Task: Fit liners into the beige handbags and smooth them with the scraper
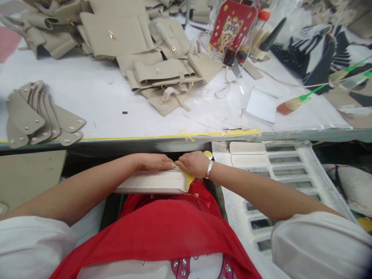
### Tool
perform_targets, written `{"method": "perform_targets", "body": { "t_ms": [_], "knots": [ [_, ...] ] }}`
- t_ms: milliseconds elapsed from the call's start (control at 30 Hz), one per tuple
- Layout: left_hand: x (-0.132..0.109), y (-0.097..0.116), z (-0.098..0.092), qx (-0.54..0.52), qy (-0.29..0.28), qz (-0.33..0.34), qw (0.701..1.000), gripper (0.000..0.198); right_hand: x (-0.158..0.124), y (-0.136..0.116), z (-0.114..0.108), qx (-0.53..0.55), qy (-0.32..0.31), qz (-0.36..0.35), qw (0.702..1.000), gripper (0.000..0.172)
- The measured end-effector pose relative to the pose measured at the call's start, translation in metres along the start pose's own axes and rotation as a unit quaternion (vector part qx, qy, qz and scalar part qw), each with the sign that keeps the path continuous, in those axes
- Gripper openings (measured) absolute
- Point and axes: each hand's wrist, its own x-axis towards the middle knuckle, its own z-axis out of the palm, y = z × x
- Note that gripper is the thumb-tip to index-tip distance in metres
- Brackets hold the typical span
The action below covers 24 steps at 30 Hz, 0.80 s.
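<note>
A long cream-white piece [154, 183] lies across my lap, just below the table edge. My left hand [155, 162] rests along its upper edge, with the fingers together and pointing right. At the piece's right end, my right hand [194, 163] is closed, its fingertips pinched close to my left fingertips. Something yellow [189, 180] shows under my right hand, between it and the piece's end; its full shape is hidden. A round yellow bit [208, 155] sticks out behind the right wrist.
Beige leather pieces [116, 35] are heaped on the white table [95, 93]. Beige straps [29, 112] lie at left. A white slatted rack [287, 174] with two cream pieces [249, 154] stands at right. Glue bottles [290, 105] and a red box [232, 27] are at back right.
</note>
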Motion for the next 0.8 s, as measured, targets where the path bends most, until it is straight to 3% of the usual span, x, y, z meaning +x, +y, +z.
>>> {"method": "perform_targets", "body": {
  "t_ms": [233, 433, 600, 700, 800],
  "knots": [
    [-0.011, -0.001, 0.000, 0.034, -0.010, 0.027, 0.999, 0.048, 0.020, -0.014, -0.005, -0.015, 0.003, -0.047, 0.999, 0.049],
    [-0.040, 0.013, 0.011, 0.160, 0.055, -0.026, 0.985, 0.064, 0.030, -0.012, -0.029, -0.063, -0.018, -0.099, 0.993, 0.051],
    [-0.048, 0.031, 0.035, 0.268, 0.113, -0.017, 0.957, 0.093, -0.007, 0.029, -0.049, -0.071, 0.004, 0.047, 0.996, 0.058],
    [-0.036, 0.041, 0.053, 0.323, 0.147, 0.004, 0.935, 0.105, -0.041, 0.050, -0.041, -0.009, -0.016, 0.111, 0.994, 0.053],
    [-0.021, 0.045, 0.067, 0.355, 0.193, -0.007, 0.915, 0.107, -0.071, 0.056, -0.023, 0.117, -0.061, 0.119, 0.984, 0.040]
  ]
}}
